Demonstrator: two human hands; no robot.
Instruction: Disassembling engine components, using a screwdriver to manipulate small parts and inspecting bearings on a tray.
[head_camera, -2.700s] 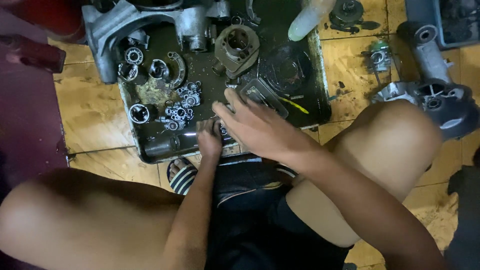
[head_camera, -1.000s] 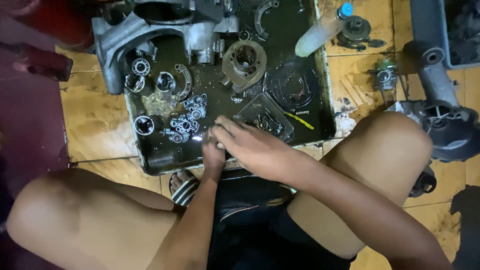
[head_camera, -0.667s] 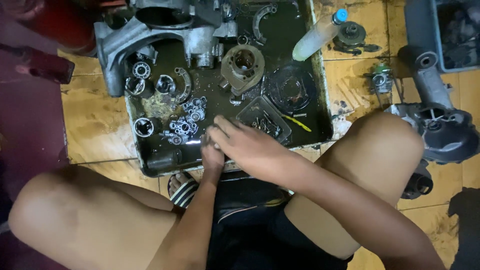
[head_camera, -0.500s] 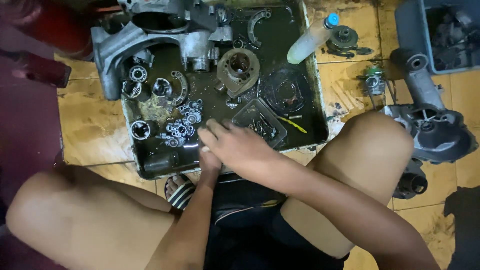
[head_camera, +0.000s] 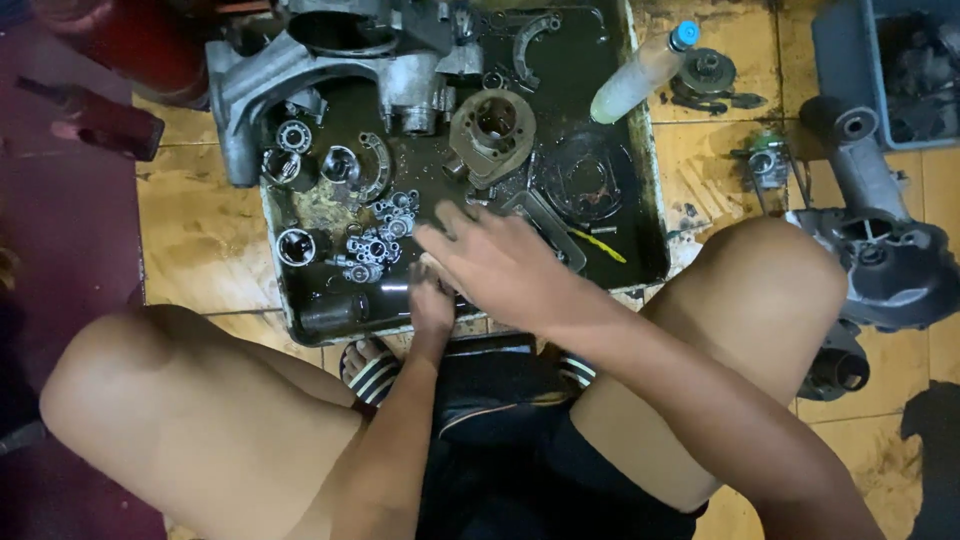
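Right hand spread flat over the oily tray (long axis left-right); left hand beneath, grip hidden.

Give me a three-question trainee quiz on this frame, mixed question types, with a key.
1. True or false: the plastic bottle with the blue cap lies at the right edge of the dark oily tray.
2. Which hand lies on top? A) right hand B) left hand
3. Fill in: the pile of small bearings sits inside the ____.

Key: 1 true; 2 A; 3 tray.
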